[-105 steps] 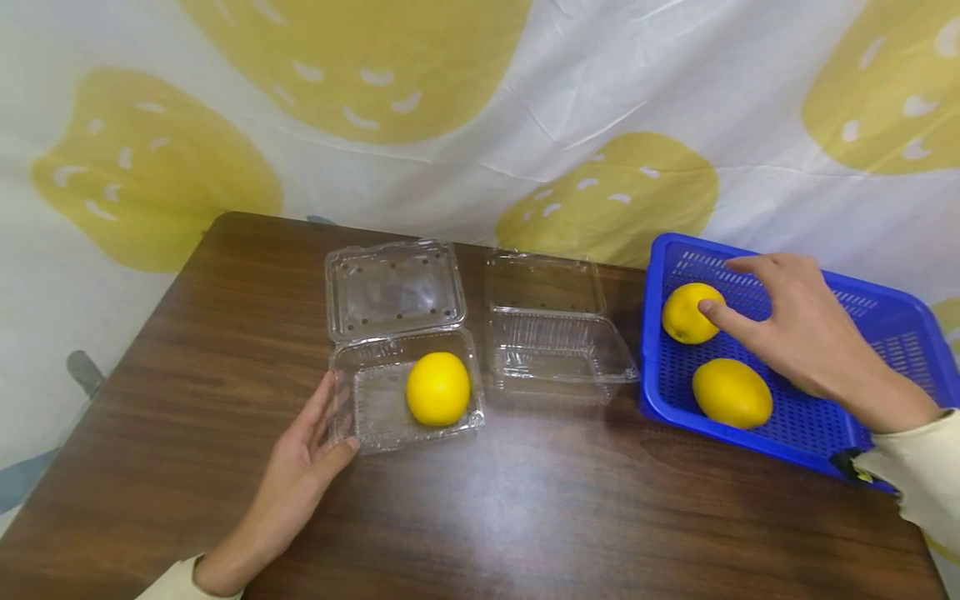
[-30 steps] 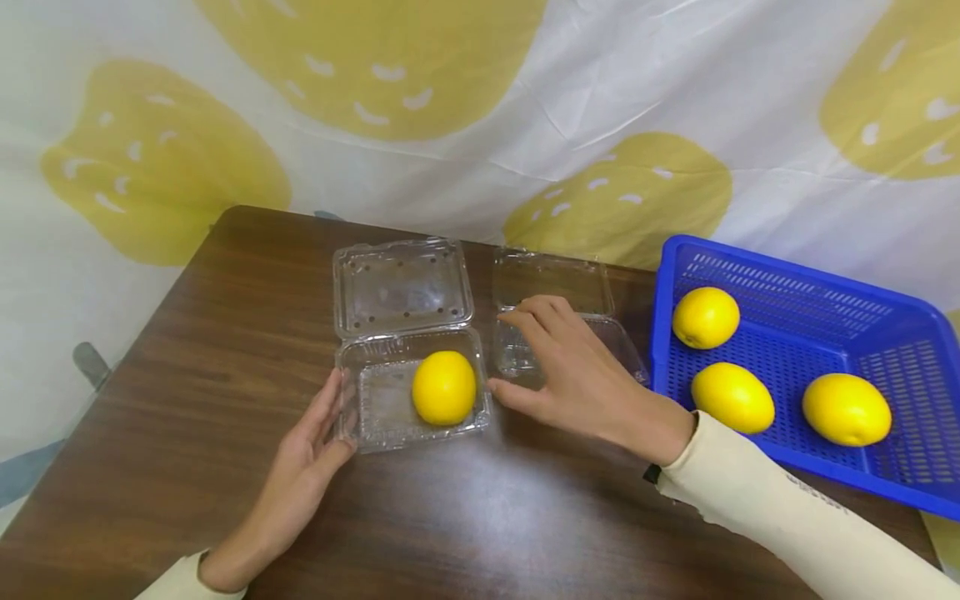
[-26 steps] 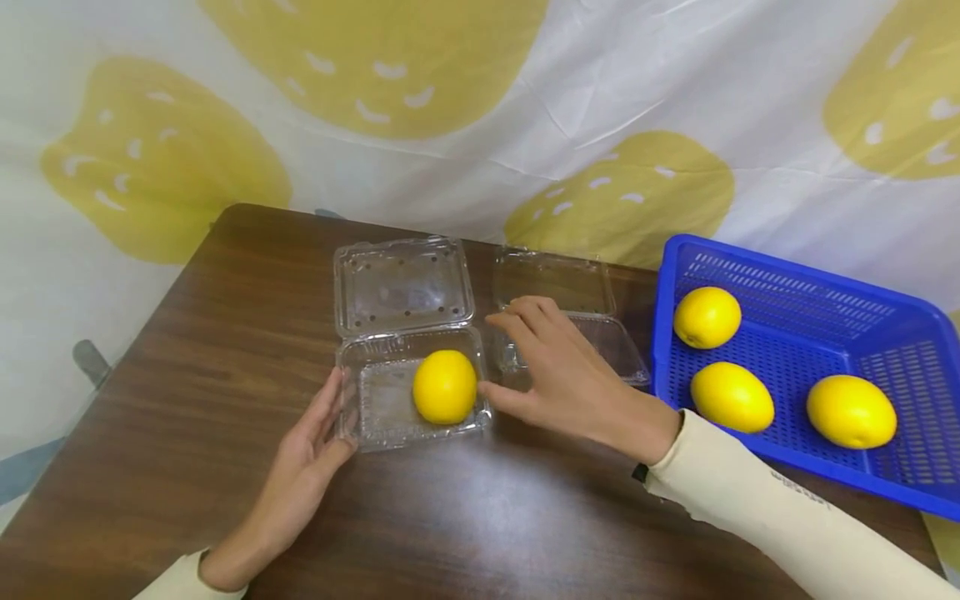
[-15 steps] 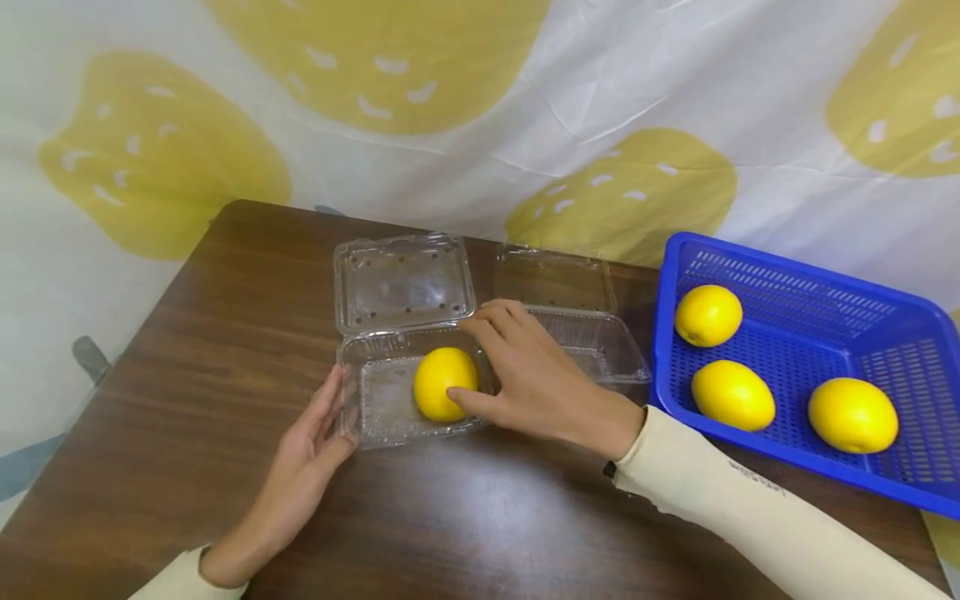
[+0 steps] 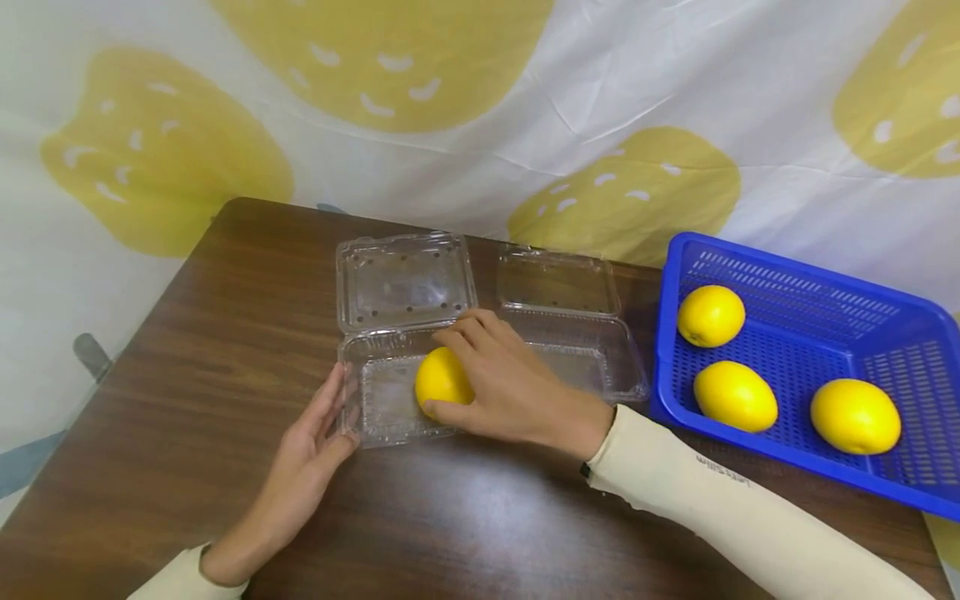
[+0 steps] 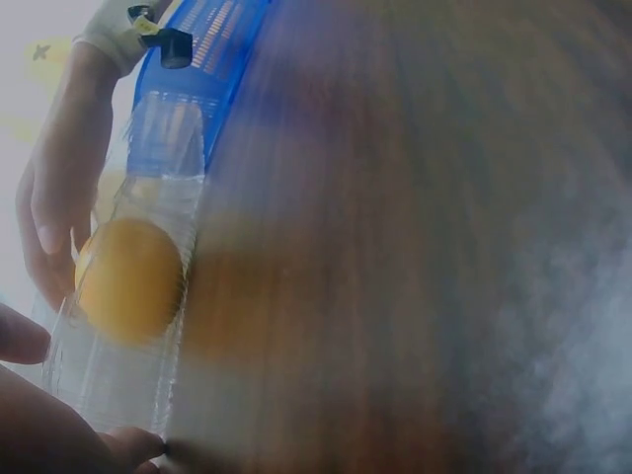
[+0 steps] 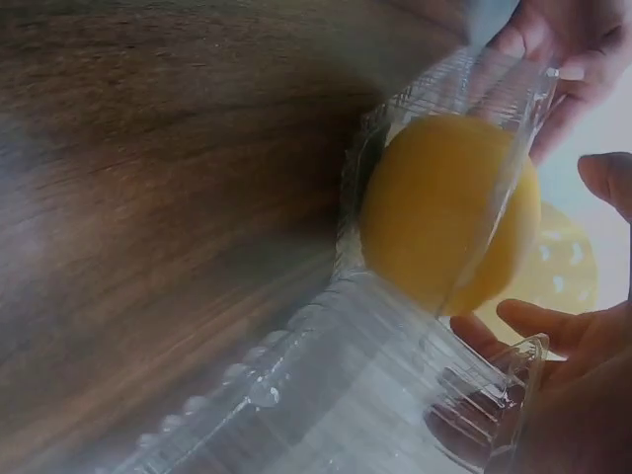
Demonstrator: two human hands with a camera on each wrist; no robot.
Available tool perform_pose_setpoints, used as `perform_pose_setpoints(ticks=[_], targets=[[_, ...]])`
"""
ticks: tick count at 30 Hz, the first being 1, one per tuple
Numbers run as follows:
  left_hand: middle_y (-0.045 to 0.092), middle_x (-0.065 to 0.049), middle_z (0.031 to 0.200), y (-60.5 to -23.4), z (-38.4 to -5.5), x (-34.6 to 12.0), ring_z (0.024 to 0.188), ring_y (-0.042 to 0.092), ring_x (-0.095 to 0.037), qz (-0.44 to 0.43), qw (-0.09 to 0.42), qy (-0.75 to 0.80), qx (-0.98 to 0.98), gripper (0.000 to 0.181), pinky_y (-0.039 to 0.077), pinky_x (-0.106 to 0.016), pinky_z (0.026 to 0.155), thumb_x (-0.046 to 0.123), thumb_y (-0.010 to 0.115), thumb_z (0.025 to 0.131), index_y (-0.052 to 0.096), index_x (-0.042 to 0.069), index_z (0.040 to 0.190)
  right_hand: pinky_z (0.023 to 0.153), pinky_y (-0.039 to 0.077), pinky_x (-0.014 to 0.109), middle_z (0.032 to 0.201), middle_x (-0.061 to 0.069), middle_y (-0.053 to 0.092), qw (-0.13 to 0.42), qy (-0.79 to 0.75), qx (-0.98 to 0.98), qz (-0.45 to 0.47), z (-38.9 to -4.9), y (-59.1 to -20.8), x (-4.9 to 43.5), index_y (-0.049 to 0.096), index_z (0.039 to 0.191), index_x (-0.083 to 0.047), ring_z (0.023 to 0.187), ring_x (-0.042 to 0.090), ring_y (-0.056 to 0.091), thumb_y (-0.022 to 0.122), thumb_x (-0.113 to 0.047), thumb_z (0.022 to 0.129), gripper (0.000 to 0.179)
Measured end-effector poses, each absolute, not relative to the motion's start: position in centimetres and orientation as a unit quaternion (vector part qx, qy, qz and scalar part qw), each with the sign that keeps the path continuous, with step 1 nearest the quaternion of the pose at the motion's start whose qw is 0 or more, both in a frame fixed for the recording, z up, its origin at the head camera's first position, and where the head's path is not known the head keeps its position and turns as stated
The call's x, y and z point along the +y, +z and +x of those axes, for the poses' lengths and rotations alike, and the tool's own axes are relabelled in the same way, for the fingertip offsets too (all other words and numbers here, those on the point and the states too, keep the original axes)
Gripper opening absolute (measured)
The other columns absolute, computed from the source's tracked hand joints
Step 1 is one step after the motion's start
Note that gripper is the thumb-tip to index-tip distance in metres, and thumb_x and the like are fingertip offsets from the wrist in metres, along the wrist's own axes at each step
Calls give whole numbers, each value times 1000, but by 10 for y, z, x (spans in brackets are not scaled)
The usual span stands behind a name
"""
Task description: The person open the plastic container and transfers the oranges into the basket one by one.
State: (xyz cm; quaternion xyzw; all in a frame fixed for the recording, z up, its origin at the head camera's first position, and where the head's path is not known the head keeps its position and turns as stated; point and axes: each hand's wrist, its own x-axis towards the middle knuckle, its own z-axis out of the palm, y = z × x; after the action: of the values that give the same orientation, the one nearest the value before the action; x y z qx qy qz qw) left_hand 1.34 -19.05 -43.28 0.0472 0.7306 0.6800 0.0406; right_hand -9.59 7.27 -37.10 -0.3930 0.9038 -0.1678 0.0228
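Note:
A round yellow fruit (image 5: pixel 441 380) sits in the right part of an open clear plastic clamshell container (image 5: pixel 386 383). My left hand (image 5: pixel 296 467) rests against the container's left end, fingers along the wall and thumb at the near corner. Over the fruit's right side is my right hand (image 5: pixel 510 383), its fingers beyond the fruit and its thumb on the near side. In the right wrist view, a gap shows between the thumb (image 7: pixel 604 183) and the fruit (image 7: pixel 449 212). The left wrist view shows the fruit (image 6: pixel 130 281) through the clear wall.
A second open clear clamshell container (image 5: pixel 585 367) stands just right of the first, partly behind my right arm. Further right is a blue slotted basket (image 5: pixel 795 333) with 3 yellow fruits. Behind the brown table (image 5: pixel 225 375) hangs a fruit-patterned cloth (image 5: pixel 450 167).
From above the basket, my right hand has moved left, past the second container, to the fruit in the first container. My left hand has stayed at that container's left end.

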Motion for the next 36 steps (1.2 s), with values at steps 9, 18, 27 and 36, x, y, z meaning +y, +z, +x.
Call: perform_pose_setpoints(ticks=[9, 18, 27, 36], targets=[[21, -25, 179, -433, 13, -190, 163, 25, -48, 47, 39, 680, 731, 82, 37, -15, 119, -11, 54, 102, 15, -2, 174, 133, 33, 53, 143, 12, 64, 51, -128, 908, -396, -96, -379, 64, 61, 152, -5, 153, 36, 41, 78, -62, 92, 85], [21, -24, 179, -431, 14, -190, 162, 27, -48, 46, 40, 675, 736, 83, 38, -16, 118, -10, 55, 103, 15, 0, 174, 133, 34, 56, 128, 16, 73, 19, -95, 898, -428, -104, -379, 64, 69, 141, -4, 148, 43, 48, 86, -59, 86, 80], [24, -27, 178, -431, 14, -189, 160, 32, -49, 45, 31, 668, 742, 83, 41, -17, 116, -11, 55, 101, 18, 0, 174, 133, 33, 54, 119, 11, 75, -46, -136, 875, -462, -107, -372, 64, 71, 135, -6, 141, 39, 53, 84, -58, 85, 74], [21, -28, 179, -431, 15, -190, 160, 30, -52, 49, 39, 662, 747, 83, 41, -17, 116, -10, 54, 102, 15, -1, 175, 131, 37, 53, 126, 13, 75, -54, -153, 877, -453, -107, -353, 74, 71, 136, -6, 142, 39, 52, 85, -56, 84, 74]])
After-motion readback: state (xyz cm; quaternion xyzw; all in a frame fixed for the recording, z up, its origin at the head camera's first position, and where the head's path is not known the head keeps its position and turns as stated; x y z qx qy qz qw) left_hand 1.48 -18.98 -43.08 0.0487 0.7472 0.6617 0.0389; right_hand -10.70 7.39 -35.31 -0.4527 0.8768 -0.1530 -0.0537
